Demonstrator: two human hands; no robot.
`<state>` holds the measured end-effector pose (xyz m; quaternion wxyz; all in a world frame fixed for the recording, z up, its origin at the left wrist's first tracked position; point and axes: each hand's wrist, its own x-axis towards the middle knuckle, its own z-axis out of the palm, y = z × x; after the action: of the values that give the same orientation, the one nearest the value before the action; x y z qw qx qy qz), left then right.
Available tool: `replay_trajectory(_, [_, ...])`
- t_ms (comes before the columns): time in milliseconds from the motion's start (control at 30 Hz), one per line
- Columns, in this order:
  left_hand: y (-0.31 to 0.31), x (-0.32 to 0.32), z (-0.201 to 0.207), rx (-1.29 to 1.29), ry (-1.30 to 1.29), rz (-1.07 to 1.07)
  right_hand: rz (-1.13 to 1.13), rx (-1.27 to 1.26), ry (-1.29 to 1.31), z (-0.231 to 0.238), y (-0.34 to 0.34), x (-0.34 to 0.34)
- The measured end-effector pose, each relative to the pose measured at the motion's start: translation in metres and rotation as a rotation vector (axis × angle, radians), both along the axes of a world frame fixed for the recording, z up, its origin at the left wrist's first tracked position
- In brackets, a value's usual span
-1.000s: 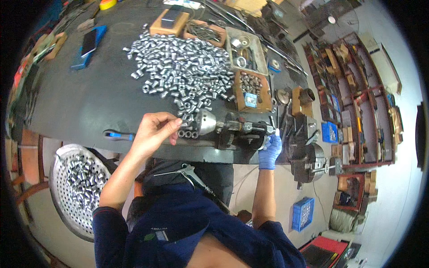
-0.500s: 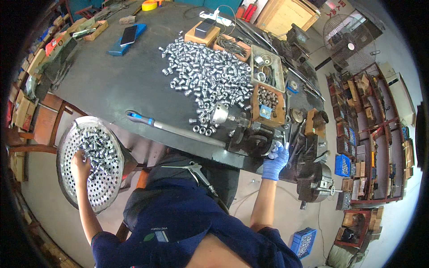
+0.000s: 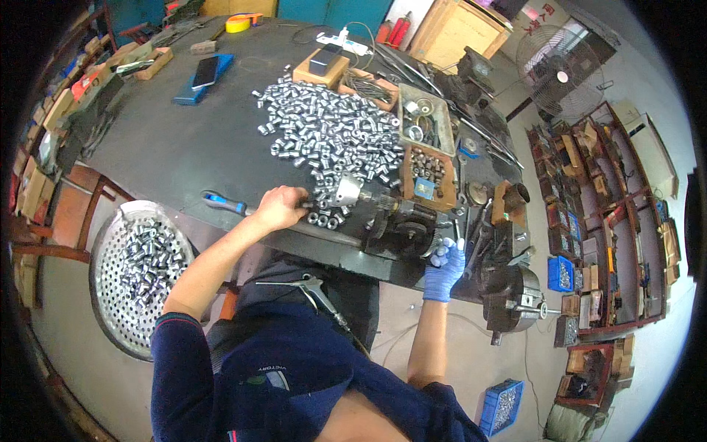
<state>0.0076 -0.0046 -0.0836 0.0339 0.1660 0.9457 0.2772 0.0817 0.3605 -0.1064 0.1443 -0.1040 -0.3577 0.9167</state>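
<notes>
My bare left hand reaches over the table's near edge, fingers pinched together beside the silver chuck. Whatever lies between its fingertips is too small and hidden to make out. Right by it, short silver metal fittings stand at the front of a large heap. The chuck belongs to a dark bench-mounted machine. At the machine's right end, my right hand, in a blue glove, has its fingers curled on the wheel's rim, one finger pointing up. A perforated metal tray at left holds more fittings.
A blue-handled bar lies along the near edge. Behind the machine stand a carton of small parts and a grey bin. A vise is at right. An air gun rests across my lap; a blue crate sits on the floor.
My left hand has left the fittings in the perforated tray and moved right and up to the chuck. My right hand stays at the machine's wheel. The view has shifted slightly.
</notes>
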Motion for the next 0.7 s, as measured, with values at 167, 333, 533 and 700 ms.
replay_trajectory(167, [-0.007, -0.002, -0.006, -0.001, 0.13, -0.019, 0.008, -0.036, 0.002, -0.002, -0.001, -0.001])
replay_trajectory(333, [-0.009, 0.008, 0.037, 1.071, -0.426, -0.082, 0.019, -0.031, -0.054, 0.006, -0.001, -0.002])
replay_trajectory(533, [0.008, 0.009, 0.067, 1.241, -0.406, -0.177, -0.005, -0.022, -0.105, 0.005, -0.001, -0.005])
replay_trajectory(700, [0.008, -0.002, 0.062, 1.187, -0.418, -0.195, -0.021, -0.06, -0.061, 0.005, -0.005, -0.006])
